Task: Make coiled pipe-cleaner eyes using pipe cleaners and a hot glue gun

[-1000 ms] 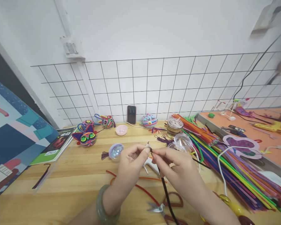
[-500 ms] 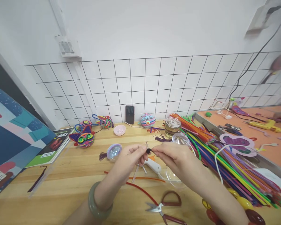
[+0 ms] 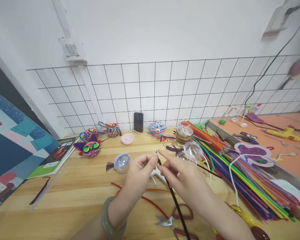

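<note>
A long black pipe cleaner (image 3: 176, 203) runs from my fingertips down past the scissors to the bottom of the head view. My left hand (image 3: 141, 168) pinches its upper end between thumb and fingers. My right hand (image 3: 182, 170) is bent round the same end, thumb against the stem and index finger reaching over the top. Just behind the fingertips lies a white glue gun (image 3: 156, 174), partly covered, its tip showing above my left thumb. Red-handled scissors (image 3: 168, 221) lie spread below, beside a red pipe cleaner (image 3: 153, 201) and an orange one (image 3: 158, 190).
Clear plastic half-shells (image 3: 193, 150) and a glass jar (image 3: 184, 135) stand right of centre. Many coloured pipe cleaners (image 3: 240, 180) are heaped at the right. Decorated balls (image 3: 91, 148), a pink dish (image 3: 127, 138) and a phone (image 3: 138, 122) stand at the back.
The dark coil at my fingertips now shows as a long pipe cleaner hanging towards me. My right hand's fingers have spread a little. A clear half-shell has shifted back beside the other.
</note>
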Demonstrator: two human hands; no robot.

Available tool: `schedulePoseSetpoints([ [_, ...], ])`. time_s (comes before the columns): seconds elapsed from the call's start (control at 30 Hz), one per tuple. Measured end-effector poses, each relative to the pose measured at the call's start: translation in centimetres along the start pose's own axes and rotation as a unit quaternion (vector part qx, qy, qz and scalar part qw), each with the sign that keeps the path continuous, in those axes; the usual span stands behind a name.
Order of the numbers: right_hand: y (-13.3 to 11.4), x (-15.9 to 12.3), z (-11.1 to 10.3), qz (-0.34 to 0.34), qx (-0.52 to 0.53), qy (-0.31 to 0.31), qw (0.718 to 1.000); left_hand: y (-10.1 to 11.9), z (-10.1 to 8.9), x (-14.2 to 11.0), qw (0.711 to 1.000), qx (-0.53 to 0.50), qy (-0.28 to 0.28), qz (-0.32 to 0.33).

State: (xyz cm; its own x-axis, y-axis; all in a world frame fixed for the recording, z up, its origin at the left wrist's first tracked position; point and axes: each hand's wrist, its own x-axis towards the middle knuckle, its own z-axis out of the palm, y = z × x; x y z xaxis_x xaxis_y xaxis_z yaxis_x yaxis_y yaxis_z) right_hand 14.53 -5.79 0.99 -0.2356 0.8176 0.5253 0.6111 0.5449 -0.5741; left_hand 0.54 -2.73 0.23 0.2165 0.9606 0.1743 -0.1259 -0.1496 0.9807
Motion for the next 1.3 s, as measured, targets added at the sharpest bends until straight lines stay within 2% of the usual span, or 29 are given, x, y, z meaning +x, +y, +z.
schedulePoseSetpoints([
  [0.23, 0.3, -0.2, 1.3, -0.010, 0.028, 0.030, 0.999, -1.2, 1.2, -0.5, 0.990, -0.125, 0.061, -0.023],
  [0.33, 0.6, 0.1, 0.8, 0.004, 0.042, 0.002, 0.999, -1.1, 1.1, -0.2, 0.977, -0.197, 0.028, -0.080],
  [0.43, 1.0, 0.6, -0.4, 0.027, 0.072, -0.052, 0.996, -0.5, 0.3, 0.2, 0.970, -0.214, -0.023, -0.114],
  [0.5, 1.2, 0.8, -1.1, 0.041, 0.093, -0.080, 0.992, 0.1, -0.4, 0.5, 0.977, -0.174, -0.037, -0.118],
  [0.67, 1.3, 0.9, -2.0, 0.052, 0.097, -0.158, 0.981, 0.6, -1.6, 0.8, 0.986, 0.018, -0.124, -0.109],
  [0.77, 1.3, 0.7, -2.1, 0.042, 0.083, -0.194, 0.977, 0.5, -2.1, 0.9, 0.977, 0.063, -0.176, -0.105],
  [0.87, 1.5, 0.6, -2.2, 0.036, 0.091, -0.195, 0.976, 0.5, -2.4, 1.0, 0.969, 0.084, -0.213, -0.097],
  [0.97, 1.7, 0.7, -1.9, 0.043, 0.116, -0.176, 0.977, 0.4, -2.4, 1.0, 0.975, 0.083, -0.194, -0.075],
  [1.17, 1.4, 0.8, -0.6, 0.059, 0.155, -0.116, 0.979, -0.1, -1.2, 0.9, 0.995, 0.036, -0.093, -0.026],
  [1.3, 0.9, 0.6, -0.1, 0.056, 0.154, -0.097, 0.982, -0.4, -0.2, 0.4, 0.999, -0.003, -0.036, -0.029],
])
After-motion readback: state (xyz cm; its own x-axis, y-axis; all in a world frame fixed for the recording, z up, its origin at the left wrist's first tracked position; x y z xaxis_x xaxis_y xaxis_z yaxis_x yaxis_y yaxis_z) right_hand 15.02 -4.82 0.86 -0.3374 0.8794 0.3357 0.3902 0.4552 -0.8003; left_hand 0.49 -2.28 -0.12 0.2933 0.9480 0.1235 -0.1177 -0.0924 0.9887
